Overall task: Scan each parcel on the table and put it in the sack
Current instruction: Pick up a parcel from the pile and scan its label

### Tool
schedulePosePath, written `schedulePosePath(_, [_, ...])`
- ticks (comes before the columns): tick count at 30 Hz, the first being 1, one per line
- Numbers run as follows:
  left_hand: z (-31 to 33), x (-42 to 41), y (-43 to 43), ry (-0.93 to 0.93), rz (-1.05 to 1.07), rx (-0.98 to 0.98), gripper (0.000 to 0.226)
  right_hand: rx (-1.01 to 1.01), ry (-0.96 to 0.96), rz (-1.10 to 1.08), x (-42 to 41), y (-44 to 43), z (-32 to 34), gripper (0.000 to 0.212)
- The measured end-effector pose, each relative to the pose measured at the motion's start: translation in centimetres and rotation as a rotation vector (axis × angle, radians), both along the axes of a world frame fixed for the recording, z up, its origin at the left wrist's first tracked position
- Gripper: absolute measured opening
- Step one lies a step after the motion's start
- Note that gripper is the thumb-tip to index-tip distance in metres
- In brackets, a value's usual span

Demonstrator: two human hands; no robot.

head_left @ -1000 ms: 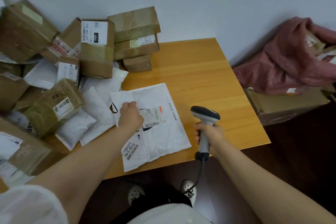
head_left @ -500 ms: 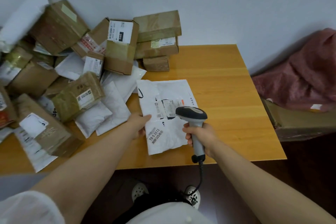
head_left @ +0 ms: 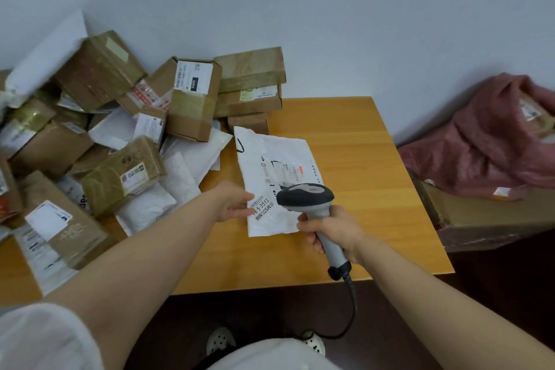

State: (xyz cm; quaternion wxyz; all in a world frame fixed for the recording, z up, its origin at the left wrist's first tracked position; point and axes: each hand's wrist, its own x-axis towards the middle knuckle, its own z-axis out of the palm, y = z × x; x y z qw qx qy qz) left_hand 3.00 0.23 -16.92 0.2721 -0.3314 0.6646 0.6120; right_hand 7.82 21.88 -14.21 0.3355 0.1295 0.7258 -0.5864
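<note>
So the right hand (head_left: 333, 231) is wrapped tight round the handle of the grey scanner (head_left: 304, 197), and the scanner's head hangs right over the near end of the white mailer (head_left: 270, 156). The left hand (head_left: 234, 201) pinches that mailer's near-left edge, thumb on top by the printed label. The mailer lies on the wooden table (head_left: 360, 144), just right of a big heap of brown boxes and white bags (head_left: 120, 129) piled against the wall. The pink sack (head_left: 480, 141) is off to the right, slumped on a cardboard box (head_left: 480, 219), well apart from the mailer.
</note>
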Motion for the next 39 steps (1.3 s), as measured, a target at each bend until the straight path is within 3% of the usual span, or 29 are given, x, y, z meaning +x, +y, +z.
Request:
schedulePosePath(14, [3.8, -2.0, 1.1, 0.139, -0.117, -0.100, 0.019, 0.016, 0.091, 0.016, 0.4, 1.3, 3.8, 0.009])
schedulePosePath(22, [4.5, -2.1, 2.0, 0.158, -0.130, -0.174, 0.043, -0.003, 0.105, 0.008, 0.2, 1.2, 5.6, 0.015])
schedulePosePath(39, [4.6, -1.2, 2.0, 0.129, -0.121, -0.210, 0.042, -0.010, 0.129, 0.023, 0.8, 2.0, 6.9, 0.017])
